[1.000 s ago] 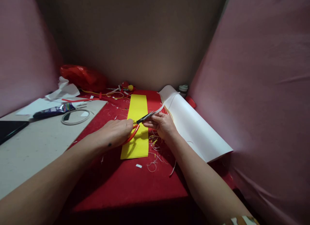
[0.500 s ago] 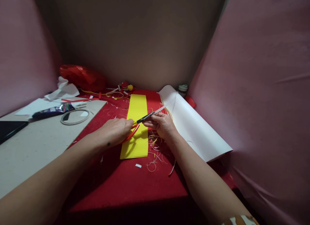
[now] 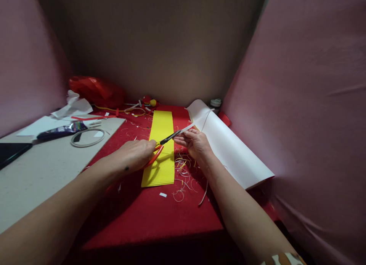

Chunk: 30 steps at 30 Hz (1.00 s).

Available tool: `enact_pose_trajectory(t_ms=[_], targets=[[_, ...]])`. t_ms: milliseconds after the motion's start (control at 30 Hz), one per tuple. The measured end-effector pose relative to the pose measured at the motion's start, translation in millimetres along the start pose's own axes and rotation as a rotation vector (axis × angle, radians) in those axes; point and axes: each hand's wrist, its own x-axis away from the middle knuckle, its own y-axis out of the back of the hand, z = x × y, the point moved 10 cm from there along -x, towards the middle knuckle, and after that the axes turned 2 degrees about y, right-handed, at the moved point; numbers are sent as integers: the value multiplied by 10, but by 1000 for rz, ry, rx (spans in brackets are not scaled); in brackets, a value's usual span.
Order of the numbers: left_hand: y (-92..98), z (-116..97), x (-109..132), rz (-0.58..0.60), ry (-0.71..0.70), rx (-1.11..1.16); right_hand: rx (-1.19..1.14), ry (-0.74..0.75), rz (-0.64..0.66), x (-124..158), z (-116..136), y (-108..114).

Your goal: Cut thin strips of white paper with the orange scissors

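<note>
My left hand [image 3: 134, 155] is closed round the orange handles of a pair of scissors [image 3: 163, 143], whose dark blades point right and away over a yellow corrugated strip [image 3: 160, 150]. My right hand [image 3: 196, 143] pinches a narrow white paper strip [image 3: 187, 127] that runs into the blade tips. Both hands hover just above the red cloth [image 3: 148, 208]. Thin paper trimmings [image 3: 184, 173] lie below my right hand.
A curled white sheet [image 3: 231, 150] lies to the right. At left, a grey board [image 3: 37, 170] carries a ring [image 3: 88, 137], a dark tube [image 3: 61, 130] and white papers. A red bag [image 3: 95, 90] and small bits sit at the back. Pink fabric walls close in on both sides.
My right hand has shifted slightly up and away with the white strip. The scissors have followed a little along it. The left hand has barely moved.
</note>
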Motion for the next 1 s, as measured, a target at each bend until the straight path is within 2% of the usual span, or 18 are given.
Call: enact_pose_trajectory(t_ms=[200, 400, 700, 1000], targets=[[30, -9, 31, 11, 25, 41, 28, 12, 90, -20, -37, -61], [-28, 4, -8, 28, 38, 32, 39, -11, 64, -18, -65, -42], [-5, -19, -22, -17, -4, -12, 26, 6, 67, -25, -49, -32], [-18, -16, -30, 6, 6, -13, 2, 41, 10, -38, 37, 38]])
